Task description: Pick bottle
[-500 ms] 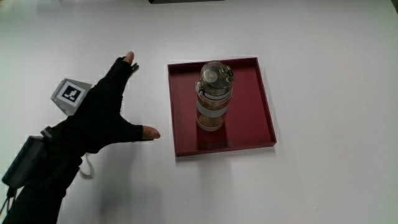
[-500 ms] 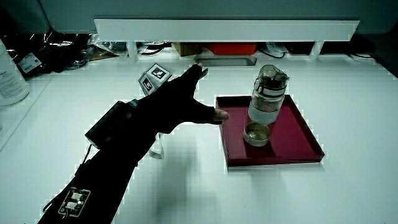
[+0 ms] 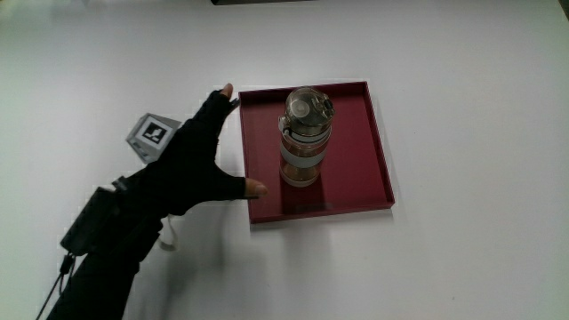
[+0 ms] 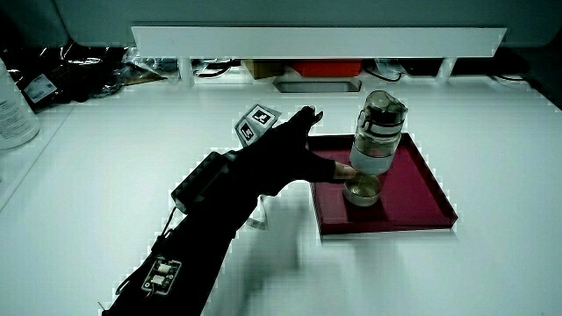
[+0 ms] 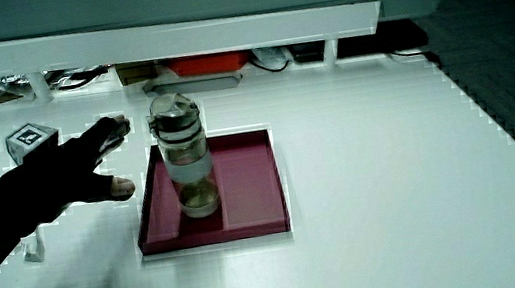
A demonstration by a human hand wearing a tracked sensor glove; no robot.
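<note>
Reaching with my hand [image 3: 191, 164] spread wide and empty, beside the tray [image 3: 378, 151], thumb over its rim. Bottle [image 3: 305, 138] stands upright inside the tray. Judged rigid, smooth, likely slippery, moderately heavy; best gripped around the pale mid-body band.

Red tray on a white counter

The square dark-red tray [image 3: 378, 169] sits on the white counter [image 3: 480, 107]; a low white partition [image 4: 316, 39] runs along the counter's edge.
</note>
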